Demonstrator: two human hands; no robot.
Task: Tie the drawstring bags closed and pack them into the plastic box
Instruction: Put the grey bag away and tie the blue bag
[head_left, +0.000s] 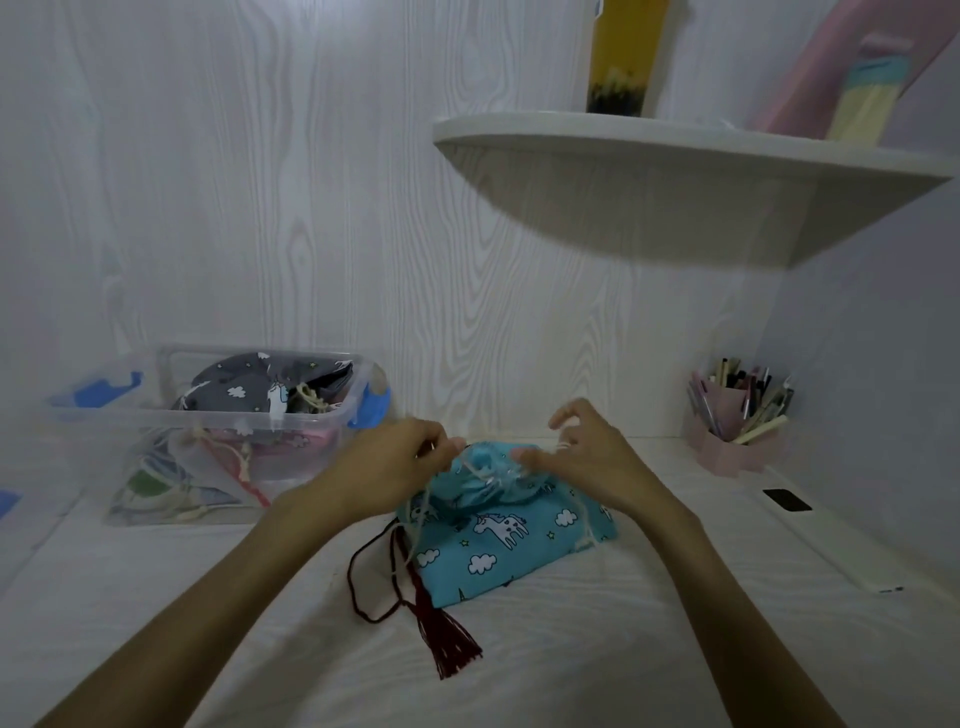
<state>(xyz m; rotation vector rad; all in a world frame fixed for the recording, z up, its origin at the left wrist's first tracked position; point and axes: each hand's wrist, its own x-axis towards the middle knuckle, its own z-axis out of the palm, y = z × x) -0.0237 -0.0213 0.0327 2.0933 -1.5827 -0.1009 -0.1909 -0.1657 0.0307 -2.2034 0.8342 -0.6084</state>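
Observation:
A turquoise drawstring bag (498, 540) printed with unicorns and clouds lies on the white table, its mouth gathered at the far end. My left hand (395, 462) pinches a cream cord (423, 499) at the left of the gathered mouth. My right hand (582, 452) pinches the cord at the right of the mouth, with its other fingers spread. A dark red cord with a tassel (452, 644) trails from the bag's near left corner. The clear plastic box (171, 415) stands at the left, holding a grey unicorn bag (244, 389) and several other bags.
A pink pen holder (737, 426) full of pens stands at the right by the wall. A rounded white shelf (675, 156) juts out overhead on the right. A small black object (787, 500) lies on the table near the pen holder. Blue box-lid clips (98, 395) show at the left.

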